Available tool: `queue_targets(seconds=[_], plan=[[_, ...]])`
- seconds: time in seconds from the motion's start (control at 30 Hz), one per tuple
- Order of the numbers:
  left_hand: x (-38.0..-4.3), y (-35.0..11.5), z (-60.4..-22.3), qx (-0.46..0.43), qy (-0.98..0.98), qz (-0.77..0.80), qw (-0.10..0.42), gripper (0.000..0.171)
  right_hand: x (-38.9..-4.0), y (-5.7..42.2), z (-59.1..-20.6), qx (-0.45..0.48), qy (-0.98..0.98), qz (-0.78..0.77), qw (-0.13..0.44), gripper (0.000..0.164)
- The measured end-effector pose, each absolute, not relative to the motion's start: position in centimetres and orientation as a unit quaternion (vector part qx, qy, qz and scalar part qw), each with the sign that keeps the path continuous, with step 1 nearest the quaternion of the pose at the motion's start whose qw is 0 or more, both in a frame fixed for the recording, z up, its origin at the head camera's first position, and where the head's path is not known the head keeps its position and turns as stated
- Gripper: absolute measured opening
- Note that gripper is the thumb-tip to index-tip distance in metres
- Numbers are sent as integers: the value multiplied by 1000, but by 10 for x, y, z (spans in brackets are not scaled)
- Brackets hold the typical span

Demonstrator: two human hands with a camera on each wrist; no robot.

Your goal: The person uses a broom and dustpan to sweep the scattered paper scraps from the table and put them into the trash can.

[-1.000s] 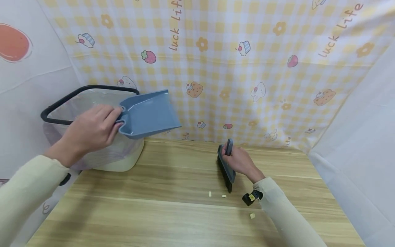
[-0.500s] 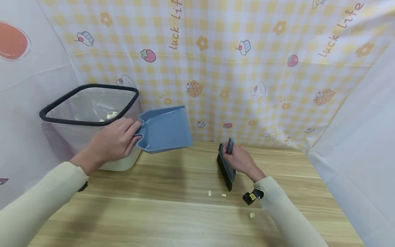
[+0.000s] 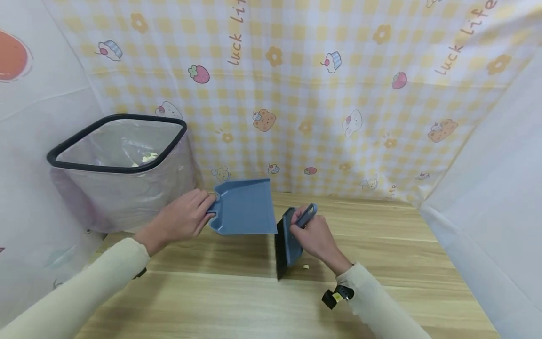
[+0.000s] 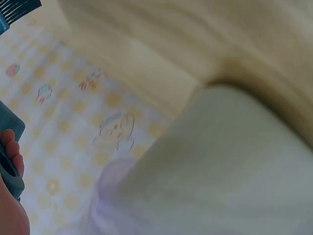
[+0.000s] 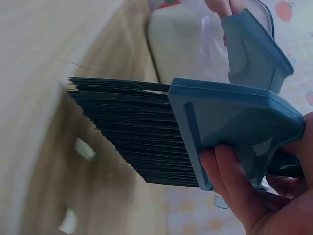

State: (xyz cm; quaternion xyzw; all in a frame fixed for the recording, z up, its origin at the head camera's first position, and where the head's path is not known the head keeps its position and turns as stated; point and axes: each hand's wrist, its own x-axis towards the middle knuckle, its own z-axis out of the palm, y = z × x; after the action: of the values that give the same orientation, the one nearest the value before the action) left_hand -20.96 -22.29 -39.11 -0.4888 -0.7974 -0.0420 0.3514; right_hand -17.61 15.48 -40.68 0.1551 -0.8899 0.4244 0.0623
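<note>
My left hand (image 3: pixel 186 216) grips the short handle of a blue dustpan (image 3: pixel 247 207), held over the table with its wide lip to the right. My right hand (image 3: pixel 315 238) holds a blue hand brush (image 3: pixel 292 245), its dark bristles pointing down just right of that lip. A small pale scrap (image 3: pixel 306 267) lies on the table beside the brush. In the right wrist view, two scraps show below the bristles, one of them a pale flake (image 5: pixel 84 149). The left wrist view catches only part of the dustpan (image 4: pixel 10 120) and a corner of the brush.
At the left stands a bin (image 3: pixel 171 157) with a black rim and a clear liner; pale scraps (image 3: pixel 149 157) lie inside. A checkered curtain (image 3: pixel 351 84) closes off the back of the wooden table (image 3: pixel 381 263), and white cloth (image 3: pixel 474 226) hangs at the right.
My left hand has brought the dustpan from beside the bin rim rightward and down. My right hand has shifted the brush left, close to the dustpan's lip.
</note>
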Motion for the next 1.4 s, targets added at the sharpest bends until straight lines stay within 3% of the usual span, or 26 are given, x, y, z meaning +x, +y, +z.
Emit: queue_targets(seconds=[0.6,0.87,1.23,1.4], plan=[[-201,-193,-455,-505,-810,-30,297,55,-160,210,-414,111,-902,410,77,9],[-191,-188,-464,-500,-834,-22,232,34,-152,240,-409,94,-910,397,72,8],[-192,-184,-472,-504,-836,9,216,34,-148,265,-375,98,-921,364,93,4],[-193,-183,-474,-509,-833,17,214,32,-136,276,-364,102,-943,306,87,9]])
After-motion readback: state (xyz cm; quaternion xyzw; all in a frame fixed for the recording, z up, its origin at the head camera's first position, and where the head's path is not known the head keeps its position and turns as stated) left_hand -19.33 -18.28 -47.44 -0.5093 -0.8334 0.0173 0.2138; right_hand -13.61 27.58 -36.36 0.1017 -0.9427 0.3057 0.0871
